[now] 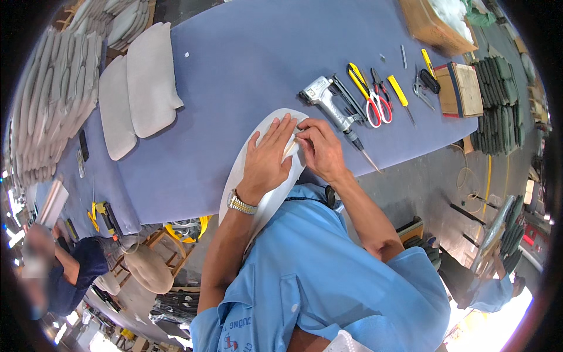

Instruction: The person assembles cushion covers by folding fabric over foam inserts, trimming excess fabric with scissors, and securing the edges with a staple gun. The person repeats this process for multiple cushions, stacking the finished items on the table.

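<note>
A long worktable covered in slate-blue fabric sweeps across the upper half of the view; clock directions count from the view's middle. A tall stack of light grey cushions stands between nine and ten o'clock, a dark green stack between two and three. An open cardboard box with white filling sits between one and two.

At the middle, over the table's near edge, is one long cushion panel. It is off-white, with a smooth-looking face and a rounded far end at twelve o'clock; it slants down to between seven and eight, its lower part close against the person's light blue shirt. Two grey padded panels lie overlapping at ten o'clock.

The left hand lies palm down on the cushion panel, fingers extended, thumb spread, grasping nothing. The right hand is half curled at the panel's right edge, thumb and forefinger close together beside a small yellowish piece; whether they grip it cannot be told.

A silver staple gun lies at one o'clock, red-and-white-handled scissors at two. A metal watch circles the left wrist.
</note>
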Demonstrator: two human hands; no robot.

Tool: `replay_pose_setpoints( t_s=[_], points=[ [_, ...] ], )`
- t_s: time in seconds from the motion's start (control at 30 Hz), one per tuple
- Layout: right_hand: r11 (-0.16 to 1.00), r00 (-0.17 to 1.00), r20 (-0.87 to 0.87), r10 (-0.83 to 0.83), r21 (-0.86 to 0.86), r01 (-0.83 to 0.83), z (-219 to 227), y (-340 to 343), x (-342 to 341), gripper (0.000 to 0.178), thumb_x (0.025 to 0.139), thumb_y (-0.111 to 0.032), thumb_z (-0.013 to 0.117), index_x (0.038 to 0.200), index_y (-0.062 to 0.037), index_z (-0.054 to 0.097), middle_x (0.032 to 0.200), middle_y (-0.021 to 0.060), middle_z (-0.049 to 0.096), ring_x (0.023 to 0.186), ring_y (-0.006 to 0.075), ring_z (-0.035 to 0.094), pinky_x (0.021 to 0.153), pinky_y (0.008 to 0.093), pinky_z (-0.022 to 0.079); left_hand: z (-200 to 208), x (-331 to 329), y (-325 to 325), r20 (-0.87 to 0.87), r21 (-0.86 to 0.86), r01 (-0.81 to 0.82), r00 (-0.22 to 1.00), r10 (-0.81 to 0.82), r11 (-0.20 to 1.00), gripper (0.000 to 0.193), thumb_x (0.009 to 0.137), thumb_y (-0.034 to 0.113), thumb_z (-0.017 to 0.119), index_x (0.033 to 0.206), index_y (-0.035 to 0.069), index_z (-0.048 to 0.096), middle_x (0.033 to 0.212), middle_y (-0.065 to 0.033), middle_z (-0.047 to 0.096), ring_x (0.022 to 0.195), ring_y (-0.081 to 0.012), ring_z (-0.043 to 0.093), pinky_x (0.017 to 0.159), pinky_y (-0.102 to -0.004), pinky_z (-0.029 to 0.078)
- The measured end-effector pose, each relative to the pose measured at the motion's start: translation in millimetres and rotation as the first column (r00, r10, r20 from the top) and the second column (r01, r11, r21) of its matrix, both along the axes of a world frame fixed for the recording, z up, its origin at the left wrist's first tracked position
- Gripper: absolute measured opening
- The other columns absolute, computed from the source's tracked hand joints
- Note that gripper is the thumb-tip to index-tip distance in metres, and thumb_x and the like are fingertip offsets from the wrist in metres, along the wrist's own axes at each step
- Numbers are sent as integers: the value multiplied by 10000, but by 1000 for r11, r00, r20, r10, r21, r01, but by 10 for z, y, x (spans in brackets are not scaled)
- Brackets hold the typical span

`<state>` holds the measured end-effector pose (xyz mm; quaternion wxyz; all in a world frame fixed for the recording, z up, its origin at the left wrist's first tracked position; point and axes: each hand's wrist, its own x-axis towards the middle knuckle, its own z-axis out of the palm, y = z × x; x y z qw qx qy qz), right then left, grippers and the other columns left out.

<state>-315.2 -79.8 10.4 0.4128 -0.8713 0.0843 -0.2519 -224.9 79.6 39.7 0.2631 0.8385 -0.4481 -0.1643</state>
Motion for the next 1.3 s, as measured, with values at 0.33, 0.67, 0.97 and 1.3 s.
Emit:
replay_pose_setpoints(
  t_s=[0.33, 0.67, 0.97, 1.3],
  points=[
    [988, 991, 27, -129, 92, 126, -101, 148, -69, 153, 835, 35, 736, 950, -40, 669, 1211, 129, 646, 983, 294, 668, 754, 363, 571, -126, -81, 31, 0, -65, -35, 999, 35, 997, 665, 825, 56, 643, 1481, 117, 546, 1553, -81, 530, 1466, -240, 460, 1216, -574, 226],
    [972, 978, 78, -193, 154, 179, -207, 218, -44, 138, 844, 43, 719, 948, -37, 679, 1249, 141, 641, 992, 282, 669, 783, 364, 566, -26, 67, -70, -16, -9, 89, 996, -89, 996, 824, 799, -33, 550, 1595, 46, 351, 1629, -158, 410, 1513, -302, 386, 1223, -533, 274],
    [931, 985, 5, -174, 327, 163, -165, 169, -78, 102, 850, -2, 732, 919, -54, 678, 1313, 147, 615, 1006, 285, 673, 788, 361, 555, -110, -5, -15, 15, -110, 98, 995, -97, 989, 718, 829, -21, 611, 1520, -25, 418, 1551, -252, 473, 1429, -400, 468, 1207, -548, 335],
    [881, 948, -115, -299, 349, 320, -419, -498, 151, 274, 854, -132, 788, 1079, -25, 673, 1216, 201, 660, 1043, 317, 667, 923, 399, 540, -78, -29, 7, 15, -142, 34, 999, -32, 989, 571, 875, 31, 608, 1442, 4, 546, 1470, -205, 583, 1403, -324, 532, 1154, -524, 399]
  ],
)
